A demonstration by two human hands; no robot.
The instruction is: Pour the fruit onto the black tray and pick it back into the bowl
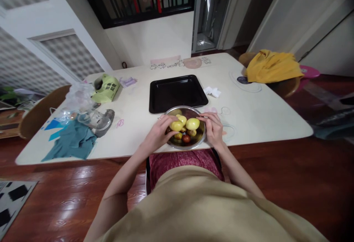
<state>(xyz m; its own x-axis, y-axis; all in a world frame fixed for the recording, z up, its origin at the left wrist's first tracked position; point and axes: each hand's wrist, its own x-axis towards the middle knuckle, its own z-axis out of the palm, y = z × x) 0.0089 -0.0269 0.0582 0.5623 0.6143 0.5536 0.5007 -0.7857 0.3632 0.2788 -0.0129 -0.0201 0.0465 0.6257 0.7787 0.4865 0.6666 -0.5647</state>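
Observation:
At the table's near edge stands a round steel bowl (186,147) with several fruits inside. My left hand (162,129) reaches over the bowl's left rim, thumb and fingers closed round a smooth yellow fruit (176,126). Another yellow fruit (193,124) lies on the right side of the bowl, and a third (181,119) sits behind. Lower down are a reddish-brown round fruit (186,138) and smaller mottled yellow ones. On the right, my right hand (213,127) grips the bowl's rim, its fingertips close to the right yellow fruit.
Just behind the bowl lies a black baking tray (177,93), with crumpled white tissue (212,91) beside it. Left on the table (265,116) are a green bag (109,89), clear plastic (80,96) and a teal cloth (73,142). Yellow cloth (272,67) covers a chair at the right.

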